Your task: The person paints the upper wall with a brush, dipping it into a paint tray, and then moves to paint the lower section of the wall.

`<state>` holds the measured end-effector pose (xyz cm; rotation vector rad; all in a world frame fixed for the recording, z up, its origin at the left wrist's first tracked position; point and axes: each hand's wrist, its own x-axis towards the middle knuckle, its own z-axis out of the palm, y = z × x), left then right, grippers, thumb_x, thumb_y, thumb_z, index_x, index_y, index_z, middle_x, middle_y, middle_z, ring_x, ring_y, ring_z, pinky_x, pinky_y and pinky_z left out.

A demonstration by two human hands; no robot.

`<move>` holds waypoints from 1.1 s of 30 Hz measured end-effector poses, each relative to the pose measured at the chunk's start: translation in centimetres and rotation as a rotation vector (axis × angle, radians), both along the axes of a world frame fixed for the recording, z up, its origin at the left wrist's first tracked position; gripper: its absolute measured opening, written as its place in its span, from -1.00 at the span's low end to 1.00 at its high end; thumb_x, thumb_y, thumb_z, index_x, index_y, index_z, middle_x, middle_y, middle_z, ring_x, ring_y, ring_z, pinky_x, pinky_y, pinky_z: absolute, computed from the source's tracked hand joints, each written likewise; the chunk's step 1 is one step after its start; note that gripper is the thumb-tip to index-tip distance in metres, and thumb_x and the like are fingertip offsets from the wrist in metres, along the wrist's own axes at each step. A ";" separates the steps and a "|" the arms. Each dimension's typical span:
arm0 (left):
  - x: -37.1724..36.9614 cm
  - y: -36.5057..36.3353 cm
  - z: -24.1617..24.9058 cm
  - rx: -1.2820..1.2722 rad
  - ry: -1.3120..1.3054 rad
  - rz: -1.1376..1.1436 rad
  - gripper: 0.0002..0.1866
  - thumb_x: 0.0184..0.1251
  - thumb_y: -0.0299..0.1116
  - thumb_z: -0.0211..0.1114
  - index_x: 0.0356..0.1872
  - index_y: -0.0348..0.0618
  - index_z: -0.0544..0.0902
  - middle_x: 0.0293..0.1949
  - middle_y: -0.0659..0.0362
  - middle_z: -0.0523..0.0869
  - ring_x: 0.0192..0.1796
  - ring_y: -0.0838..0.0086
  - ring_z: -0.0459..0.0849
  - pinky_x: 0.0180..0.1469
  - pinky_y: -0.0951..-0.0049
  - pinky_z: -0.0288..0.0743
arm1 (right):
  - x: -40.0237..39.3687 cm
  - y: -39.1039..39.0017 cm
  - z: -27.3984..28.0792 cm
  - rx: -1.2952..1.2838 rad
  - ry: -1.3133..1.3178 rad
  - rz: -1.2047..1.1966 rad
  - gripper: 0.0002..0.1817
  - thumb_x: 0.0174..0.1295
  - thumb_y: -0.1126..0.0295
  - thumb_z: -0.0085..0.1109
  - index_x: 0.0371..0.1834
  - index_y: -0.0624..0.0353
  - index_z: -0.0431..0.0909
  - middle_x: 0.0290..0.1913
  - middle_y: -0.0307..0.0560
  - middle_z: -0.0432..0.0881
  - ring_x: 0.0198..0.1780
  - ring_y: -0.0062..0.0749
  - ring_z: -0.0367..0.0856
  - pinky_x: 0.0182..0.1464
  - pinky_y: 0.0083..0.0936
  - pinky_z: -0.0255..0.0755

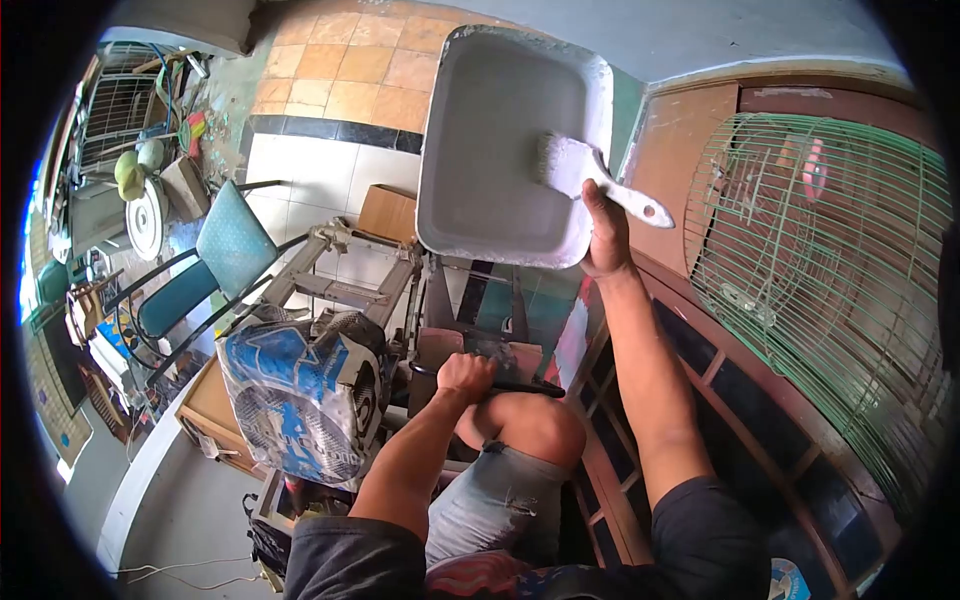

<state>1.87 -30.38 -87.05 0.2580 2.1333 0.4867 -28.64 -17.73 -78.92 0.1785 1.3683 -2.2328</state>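
Observation:
A white-rimmed rectangular tray [500,150] with a grey inside is held up at the top middle. My right hand [608,232] grips its lower right edge, the thumb on the near side. The same thumb presses a paint-covered white brush [640,203] against the tray, with its bristles over the inside and its handle sticking out to the right. Lower down, my left hand [466,376] is closed around a dark bar [520,386] beside my bent knee.
A worn metal ladder [350,290] and a blue and white sack [300,400] are left of my knee. Farther left stands a teal chair [235,240]. A green wire cage [820,230] and wood-framed dark panels [700,375] line the right side.

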 end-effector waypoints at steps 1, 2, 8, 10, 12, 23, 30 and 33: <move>0.9 0.1 -0.9 0.025 0.035 0.003 -0.77 0.48 -0.25 0.10 -0.11 0.04 0.74 -0.17 0.08 0.86 -0.12 0.20 0.87 -0.13 0.16 0.73 | -0.2 0.2 -0.6 0.004 -0.004 0.005 -0.32 0.49 0.00 0.26 0.44 0.29 0.39 0.26 -0.06 0.60 0.26 -0.34 0.59 0.31 -0.27 0.45; 0.9 -0.1 -0.8 0.025 0.029 0.006 -0.77 0.48 -0.25 0.10 -0.11 0.04 0.74 -0.17 0.08 0.86 -0.12 0.20 0.87 -0.13 0.16 0.73 | -0.5 0.0 -1.0 0.011 -0.007 0.011 -0.31 0.49 -0.01 0.25 0.45 0.29 0.37 0.27 -0.05 0.59 0.27 -0.32 0.58 0.32 -0.26 0.45; 1.3 0.0 -1.2 0.069 0.110 0.071 -0.77 0.46 -0.26 0.11 -0.11 0.01 0.74 -0.22 0.10 0.86 -0.15 0.21 0.87 -0.18 0.17 0.73 | -1.3 -1.3 -1.3 0.047 0.059 0.063 -0.28 0.50 -0.04 0.22 0.49 0.29 0.33 0.33 -0.05 0.55 0.32 -0.31 0.54 0.36 -0.26 0.42; 0.7 -0.2 -0.4 0.071 0.081 0.053 -0.76 0.47 -0.25 0.10 -0.12 0.01 0.74 -0.24 0.09 0.86 -0.16 0.21 0.87 -0.17 0.18 0.73 | -1.1 -1.8 -1.1 0.024 0.036 0.114 -0.29 0.51 -0.03 0.21 0.49 0.28 0.33 0.34 -0.05 0.54 0.34 -0.31 0.53 0.39 -0.25 0.40; 0.6 -0.4 -0.3 0.053 0.076 0.056 -0.76 0.48 -0.25 0.09 -0.12 0.02 0.74 -0.23 0.09 0.86 -0.16 0.22 0.87 -0.17 0.18 0.73 | -0.8 -2.3 -0.7 -0.009 0.018 0.100 -0.30 0.51 -0.02 0.21 0.50 0.27 0.33 0.36 -0.04 0.53 0.36 -0.29 0.52 0.41 -0.23 0.39; -1.0 -0.5 2.6 -0.015 0.000 0.044 -0.77 0.33 -0.22 0.26 -0.06 0.10 0.76 -0.18 0.11 0.86 -0.10 0.18 0.86 -0.11 0.17 0.74 | 3.6 -1.1 2.2 0.010 0.114 0.083 -0.29 0.53 -0.01 0.18 0.52 0.28 0.30 0.41 0.01 0.49 0.42 -0.20 0.49 0.47 -0.19 0.34; -0.7 -0.6 3.4 -0.006 -0.008 0.054 -0.67 0.22 -0.24 0.33 0.03 0.10 0.72 -0.20 0.12 0.86 -0.12 0.17 0.86 -0.10 0.18 0.74 | 5.8 1.3 1.3 0.037 0.111 0.121 -0.30 0.53 0.00 0.18 0.51 0.29 0.30 0.40 0.02 0.50 0.39 -0.21 0.51 0.44 -0.20 0.37; 0.2 -0.2 2.1 -0.035 0.076 0.119 -0.63 0.17 -0.23 0.38 0.05 0.10 0.71 -0.21 0.12 0.85 -0.13 0.16 0.85 -0.11 0.18 0.73 | 6.8 1.6 1.6 0.016 0.070 0.096 -0.34 0.48 0.05 0.29 0.45 0.26 0.36 0.28 -0.09 0.53 0.32 -0.34 0.50 0.37 -0.25 0.39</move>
